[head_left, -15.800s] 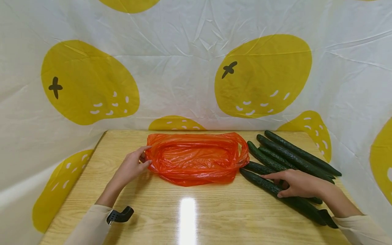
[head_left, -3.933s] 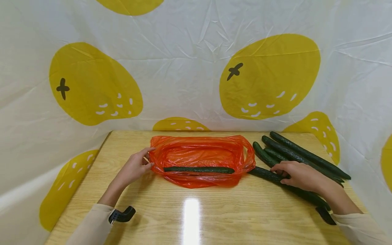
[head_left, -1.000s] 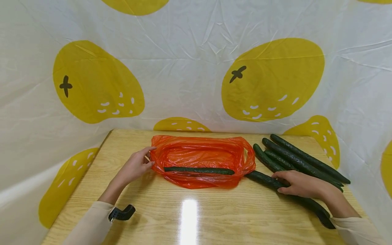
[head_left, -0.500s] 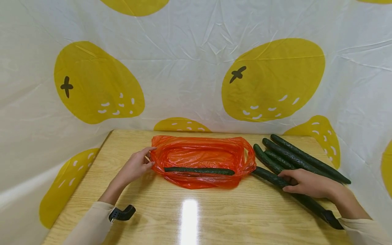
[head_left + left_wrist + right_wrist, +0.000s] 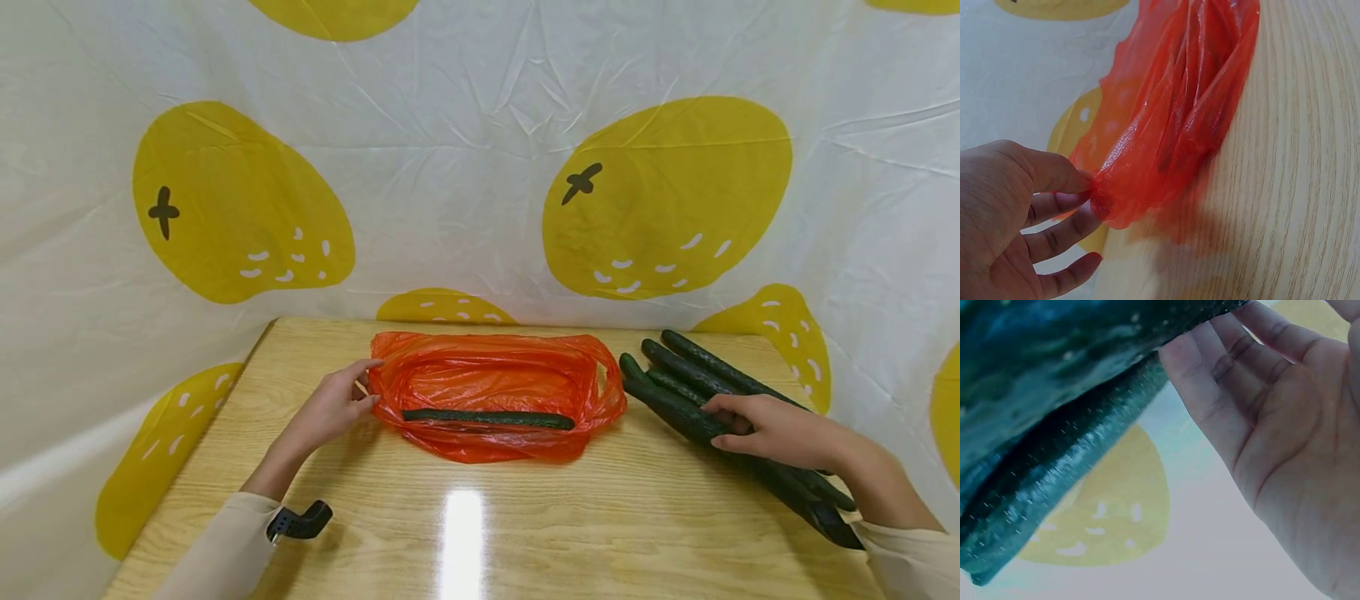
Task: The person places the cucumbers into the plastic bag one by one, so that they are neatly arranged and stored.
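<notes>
A red plastic bag (image 5: pixel 480 379) lies on the table with its mouth spread upward. Inside it, along the near side, rests one cucumber (image 5: pixel 487 418). My left hand (image 5: pixel 337 407) pinches the bag's left edge between thumb and fingers, as the left wrist view also shows. Right of the bag, my right hand (image 5: pixel 780 429) grips a cucumber (image 5: pixel 667 410) from above at about its middle. This cucumber slants over others, its far end just short of the bag's handle loop. In the right wrist view, the fingers (image 5: pixel 1188 375) meet the side of a cucumber that looms close.
Several more cucumbers (image 5: pixel 708 358) lie slanted side by side at the table's right, partly hidden by the right hand. A white cloth with yellow fruit prints (image 5: pixel 450 208) hangs behind and at both sides of the wooden table (image 5: pixel 360 525).
A cucumber came to lie in the bag between the first two frames. Over the last second, my right hand has drawn the gripped cucumber rightward and back, away from the bag's handle. The left hand stays put.
</notes>
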Tool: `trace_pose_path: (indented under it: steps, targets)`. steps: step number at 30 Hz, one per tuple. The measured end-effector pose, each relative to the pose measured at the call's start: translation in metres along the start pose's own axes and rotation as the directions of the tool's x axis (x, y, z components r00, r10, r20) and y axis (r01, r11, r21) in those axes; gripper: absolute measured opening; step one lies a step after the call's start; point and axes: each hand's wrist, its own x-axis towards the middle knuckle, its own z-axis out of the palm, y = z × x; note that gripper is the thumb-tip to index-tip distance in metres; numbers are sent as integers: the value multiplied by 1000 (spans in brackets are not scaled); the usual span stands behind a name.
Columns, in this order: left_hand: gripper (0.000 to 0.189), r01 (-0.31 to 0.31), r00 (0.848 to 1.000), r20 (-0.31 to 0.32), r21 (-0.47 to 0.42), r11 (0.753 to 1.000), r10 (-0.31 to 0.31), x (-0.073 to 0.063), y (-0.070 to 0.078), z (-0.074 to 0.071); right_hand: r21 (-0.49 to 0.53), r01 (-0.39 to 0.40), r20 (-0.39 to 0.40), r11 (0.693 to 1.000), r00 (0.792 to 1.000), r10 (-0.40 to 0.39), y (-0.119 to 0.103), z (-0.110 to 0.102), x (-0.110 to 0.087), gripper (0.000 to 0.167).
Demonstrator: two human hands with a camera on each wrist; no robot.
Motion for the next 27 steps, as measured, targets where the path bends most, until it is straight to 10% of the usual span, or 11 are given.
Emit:
trace_pose_path:
  steps: [27]
  targets:
    - [56, -2, 1000, 3, 8, 1000, 2, -1, 2, -1, -147, 80, -137, 986, 985, -100, -47, -40, 17, 44]
